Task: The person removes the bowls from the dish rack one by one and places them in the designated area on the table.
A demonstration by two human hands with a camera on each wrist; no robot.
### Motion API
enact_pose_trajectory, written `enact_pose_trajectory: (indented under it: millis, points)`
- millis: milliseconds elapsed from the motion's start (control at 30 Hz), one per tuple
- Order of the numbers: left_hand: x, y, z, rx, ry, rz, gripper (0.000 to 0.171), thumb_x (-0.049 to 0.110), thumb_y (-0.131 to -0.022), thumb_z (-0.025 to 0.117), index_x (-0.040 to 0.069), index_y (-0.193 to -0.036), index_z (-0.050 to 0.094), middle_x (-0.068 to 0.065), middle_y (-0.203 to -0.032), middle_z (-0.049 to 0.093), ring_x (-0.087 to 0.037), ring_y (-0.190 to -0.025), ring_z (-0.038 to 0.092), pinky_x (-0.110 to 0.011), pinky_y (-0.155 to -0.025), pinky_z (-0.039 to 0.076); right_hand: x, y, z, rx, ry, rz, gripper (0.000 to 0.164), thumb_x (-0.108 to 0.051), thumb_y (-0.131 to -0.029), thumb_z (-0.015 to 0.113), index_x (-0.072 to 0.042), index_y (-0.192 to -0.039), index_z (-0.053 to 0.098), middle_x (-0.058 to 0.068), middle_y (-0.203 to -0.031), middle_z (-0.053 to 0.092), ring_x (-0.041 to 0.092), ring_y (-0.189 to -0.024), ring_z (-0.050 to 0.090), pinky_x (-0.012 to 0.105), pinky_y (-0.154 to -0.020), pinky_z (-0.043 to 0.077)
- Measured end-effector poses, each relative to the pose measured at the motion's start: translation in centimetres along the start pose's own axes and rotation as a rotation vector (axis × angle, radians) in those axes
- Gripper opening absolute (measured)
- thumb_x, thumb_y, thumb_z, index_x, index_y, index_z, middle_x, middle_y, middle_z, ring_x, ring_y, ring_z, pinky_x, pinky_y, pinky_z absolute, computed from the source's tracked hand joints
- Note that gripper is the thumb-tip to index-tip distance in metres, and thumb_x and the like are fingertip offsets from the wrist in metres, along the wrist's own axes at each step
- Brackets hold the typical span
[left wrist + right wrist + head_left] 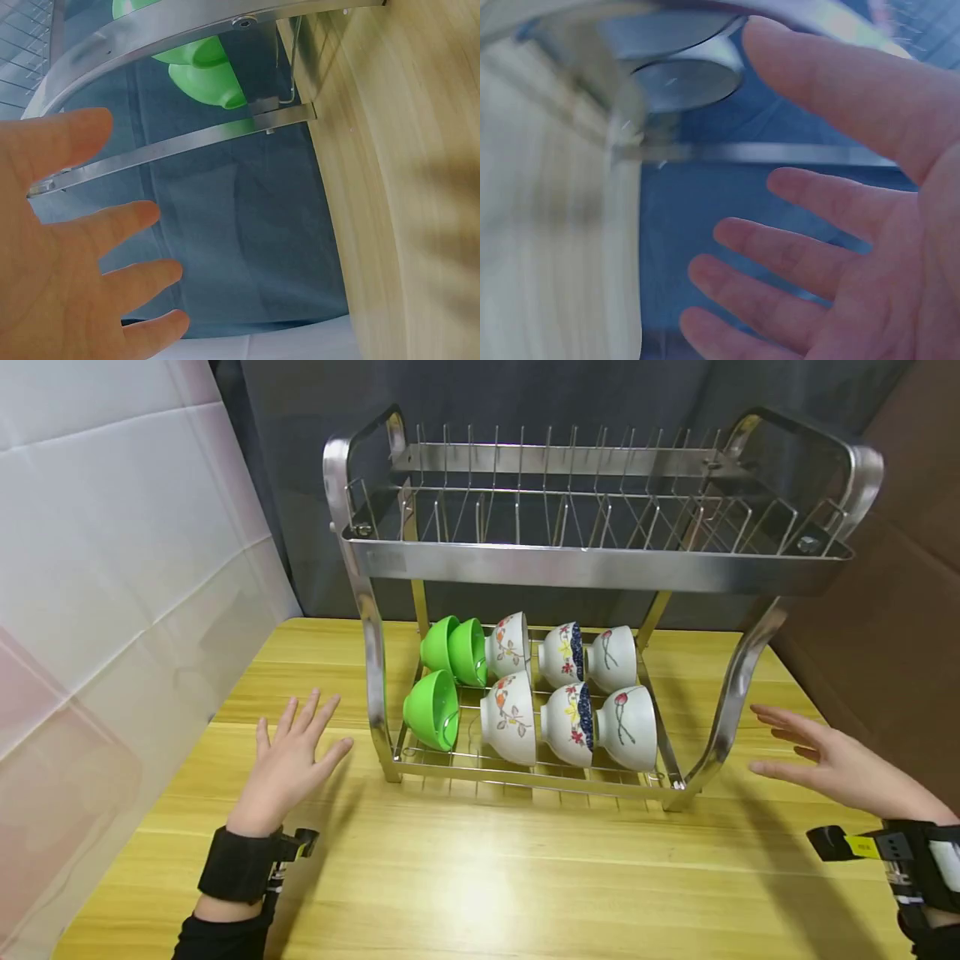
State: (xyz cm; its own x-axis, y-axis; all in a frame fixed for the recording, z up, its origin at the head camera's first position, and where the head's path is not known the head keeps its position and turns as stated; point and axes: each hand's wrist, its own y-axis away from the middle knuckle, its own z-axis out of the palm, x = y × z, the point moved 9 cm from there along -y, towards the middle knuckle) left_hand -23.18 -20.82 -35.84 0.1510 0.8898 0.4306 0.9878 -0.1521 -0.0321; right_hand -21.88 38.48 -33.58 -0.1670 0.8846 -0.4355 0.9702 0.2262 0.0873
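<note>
A two-tier metal dish rack stands on the wooden table. Two rows of bowls lie tipped on their sides on its lower shelf: green bowls at the left, then white bowls with flower patterns, blue-rimmed ones and ones with a red bud. To the left of the rack my left hand is spread and holds nothing. My right hand, fingers extended, is at the right of the rack, apart from it and holding nothing. Green bowls also show in the left wrist view.
The rack's upper tier has upright wire dividers and no dishes on it. A dark curtain hangs behind, a pale panel rises at the left, and a brown surface at the right. Bare table lies in front.
</note>
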Motion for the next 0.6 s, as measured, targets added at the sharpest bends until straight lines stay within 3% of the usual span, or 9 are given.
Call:
enact_pose_trajectory:
  millis: [33,100,133,200,267,333,433,533,600]
  points:
    - [0.0,0.0,0.0,0.001,0.001,0.002,0.074,0.044,-0.11,0.053,0.008,-0.169,0.028,-0.029,-0.175,0.014,-0.056,-0.162,0.004,-0.083,-0.124,-0.006,-0.4,-0.2,-0.4,0.005,-0.016,-0.021,0.083,-0.02,-0.102,0.072,0.012,-0.162,0.025,0.048,-0.154,0.035,0.068,-0.13,0.041,0.036,-0.098,0.058]
    - [0.0,0.0,0.0,0.001,0.004,0.003,0.073,0.042,-0.109,0.054,0.008,-0.169,0.028,-0.029,-0.176,0.013,-0.056,-0.162,0.004,-0.083,-0.123,-0.007,-1.1,-0.7,-1.0,0.014,-0.058,-0.054,0.078,-0.015,-0.101,0.073,0.012,-0.16,0.031,0.043,-0.152,0.043,0.038,-0.13,0.061,0.014,-0.084,0.055]
    - [0.0,0.0,0.0,0.003,0.004,0.005,0.073,0.041,-0.109,0.054,0.008,-0.169,0.028,-0.029,-0.175,0.013,-0.056,-0.162,0.004,-0.084,-0.123,-0.006,-1.4,-1.0,-1.3,0.022,-0.081,-0.072,0.074,-0.012,-0.1,0.074,0.012,-0.158,0.035,0.032,-0.151,0.053,0.021,-0.125,0.066,0.007,-0.077,0.051]
    - [0.0,0.1,0.0,0.007,0.003,0.006,0.073,0.042,-0.109,0.054,0.008,-0.169,0.029,-0.029,-0.175,0.013,-0.057,-0.162,0.004,-0.084,-0.123,-0.006,-1.9,-1.3,-1.6,0.021,-0.134,-0.102,0.071,-0.007,-0.099,0.074,0.014,-0.156,0.037,0.005,-0.139,0.068,-0.009,-0.115,0.063,0.007,-0.077,0.052]
    - [-0.1,0.2,0.1,0.008,0.004,0.003,0.073,0.042,-0.109,0.054,0.008,-0.168,0.029,-0.03,-0.175,0.013,-0.057,-0.161,0.005,-0.084,-0.123,-0.006,-2.4,-1.7,-1.7,0.03,-0.169,-0.129,0.066,-0.003,-0.098,0.074,0.016,-0.151,0.041,-0.024,-0.123,0.068,-0.028,-0.107,0.048,0.01,-0.076,0.055]
    - [-0.1,0.3,0.2,0.009,0.002,0.002,0.073,0.043,-0.109,0.054,0.007,-0.168,0.03,-0.03,-0.175,0.013,-0.057,-0.161,0.005,-0.084,-0.123,-0.005,-2.9,-2.1,-1.8,0.033,-0.197,-0.144,0.06,-0.003,-0.098,0.074,0.016,-0.147,0.046,-0.042,-0.112,0.058,-0.027,-0.106,0.05,0.01,-0.076,0.055]
    - [-0.1,0.4,0.3,0.009,0.006,0.0,0.072,0.042,-0.11,0.054,0.007,-0.168,0.03,-0.03,-0.175,0.014,-0.057,-0.161,0.006,-0.085,-0.123,-0.004,-3.6,-2.5,-1.7,0.044,-0.237,-0.163,0.042,0.0,-0.098,0.073,0.01,-0.135,0.057,-0.038,-0.107,0.065,-0.022,-0.101,0.058,0.009,-0.076,0.055]
    - [-0.2,0.4,0.4,0.008,0.005,0.0,0.072,0.042,-0.11,0.053,0.006,-0.168,0.03,-0.031,-0.175,0.014,-0.058,-0.16,0.007,-0.085,-0.123,-0.003,-4.0,-2.7,-1.7,0.051,-0.297,-0.179,0.023,0.004,-0.097,0.071,-0.003,-0.119,0.067,-0.027,-0.101,0.071,-0.013,-0.094,0.066,0.008,-0.076,0.056]
    - [-0.3,0.3,0.6,0.007,0.007,-0.001,0.072,0.043,-0.11,0.052,0.006,-0.168,0.03,-0.031,-0.174,0.014,-0.059,-0.16,0.008,-0.086,-0.122,-0.003,-4.1,-2.8,-1.7,0.056,-0.324,-0.188,0.022,0.007,-0.097,0.07,-0.009,-0.111,0.069,-0.022,-0.096,0.072,-0.007,-0.089,0.068,0.008,-0.075,0.056]
